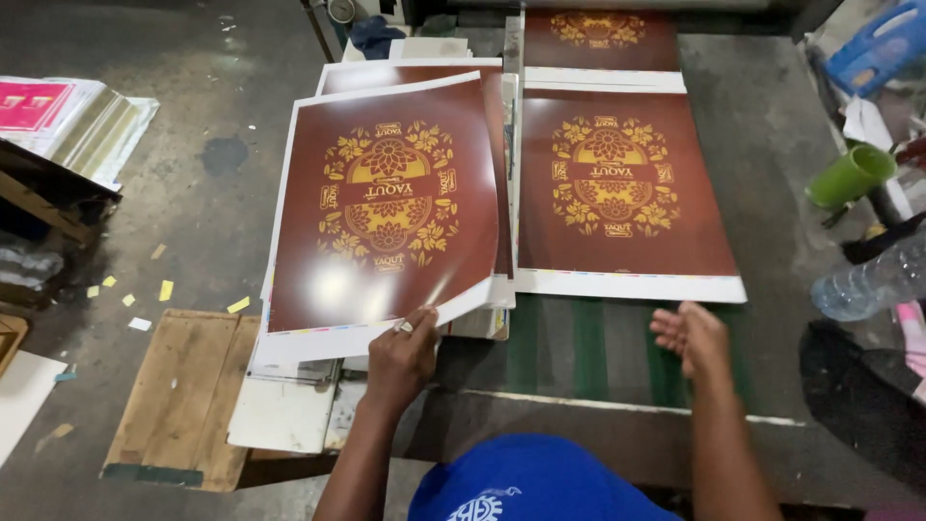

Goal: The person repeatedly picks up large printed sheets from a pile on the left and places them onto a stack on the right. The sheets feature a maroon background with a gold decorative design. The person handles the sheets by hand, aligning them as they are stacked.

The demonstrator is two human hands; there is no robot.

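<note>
My left hand [403, 349] pinches the near edge of a glossy dark-red printed sheet [386, 203] with a gold floral emblem and a white margin, lifted and curved above a stack of like sheets [289, 367] at the left. Beside the stack, a second identical sheet [617, 183] lies flat on the machine table [762, 145] to the right. Near that sheet's front white margin, my right hand [693, 336] hovers open with fingers spread, holding nothing. A third sheet [598, 39] lies farther back.
A green cup [851, 176], a clear plastic bottle [868, 282] and a blue item [883, 43] sit at the right edge. A wooden board [183, 396] lies on the grey floor at left, with paper scraps and a stack of pink-topped sheets [68, 116].
</note>
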